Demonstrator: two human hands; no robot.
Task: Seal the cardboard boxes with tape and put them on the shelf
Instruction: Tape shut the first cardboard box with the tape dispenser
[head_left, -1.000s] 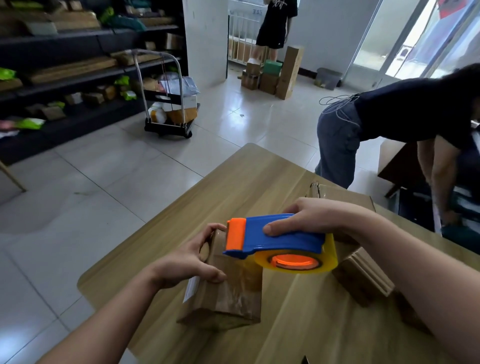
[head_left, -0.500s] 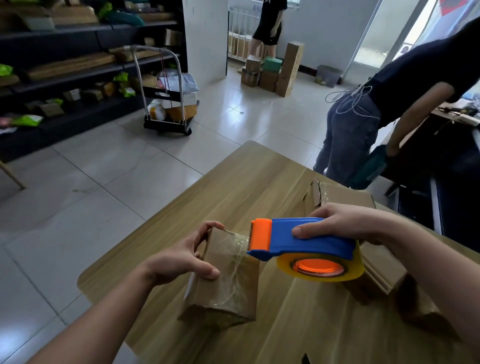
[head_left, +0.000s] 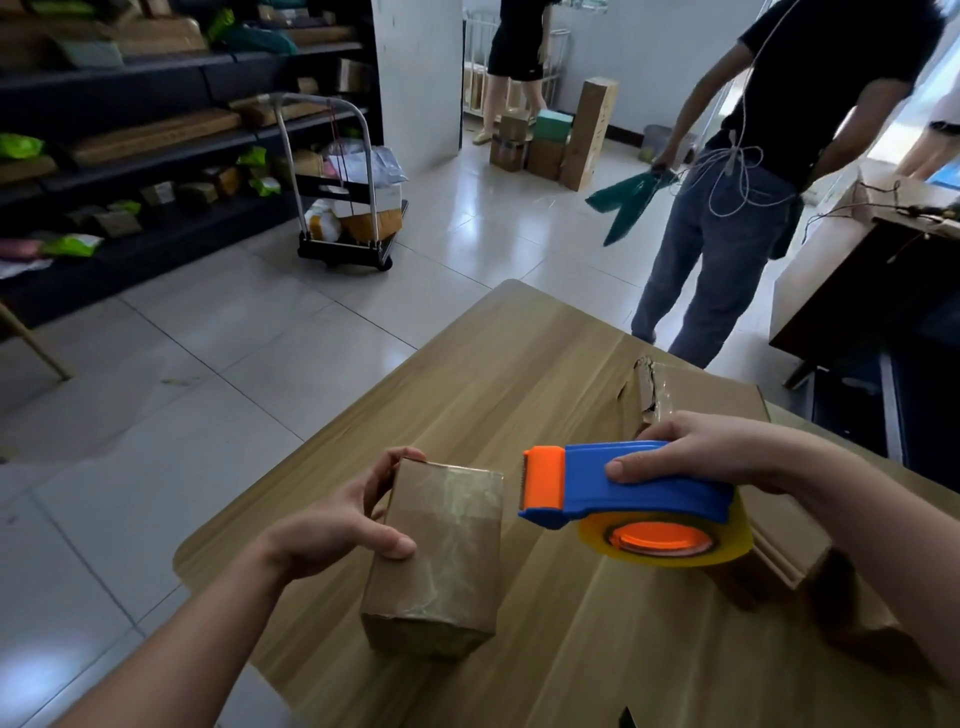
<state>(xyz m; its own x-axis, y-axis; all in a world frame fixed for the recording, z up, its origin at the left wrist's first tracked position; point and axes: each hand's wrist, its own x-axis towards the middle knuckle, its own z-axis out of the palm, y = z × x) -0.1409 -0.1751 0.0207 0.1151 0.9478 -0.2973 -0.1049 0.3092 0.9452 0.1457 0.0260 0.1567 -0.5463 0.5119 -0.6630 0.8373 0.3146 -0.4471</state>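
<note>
Head: one held box, one dispenser

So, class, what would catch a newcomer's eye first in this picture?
The bright blue and orange tape dispenser, gripped by the right hand above the wooden table at centre right. Beside it, the left hand holds a small taped cardboard box standing on the table.

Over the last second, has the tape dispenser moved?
Yes. The dispenser has moved right, off the box: its orange head overlapped the box top before; now it sits clear beside it.
</note>
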